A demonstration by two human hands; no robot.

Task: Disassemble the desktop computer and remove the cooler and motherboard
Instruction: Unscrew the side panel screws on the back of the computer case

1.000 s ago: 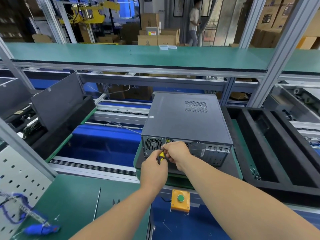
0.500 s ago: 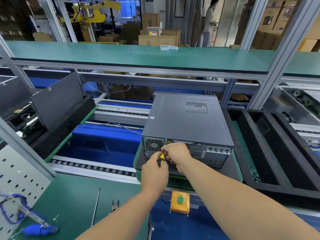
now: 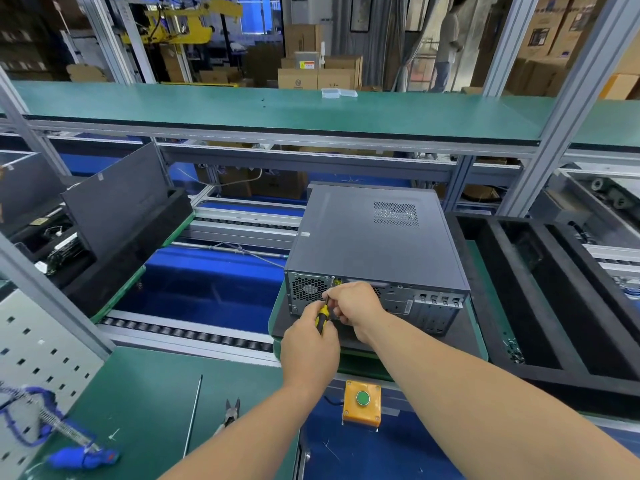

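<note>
Head cam looks fwd and down over both forearms at desktop computer [image 3: 374, 233], close.

A yellow box with a green button [image 3: 362, 399] sits just below the hands. To their left, on the green surface [image 3: 145, 403], lie small pliers [image 3: 229, 412] and a thin metal rod [image 3: 192, 415]. A blue tool [image 3: 81, 457] lies farther left. A black foam tray [image 3: 540, 292] is on the right. Brown boxes [image 3: 318, 76] stand far behind, past a long green shelf [image 3: 277, 109].
</note>
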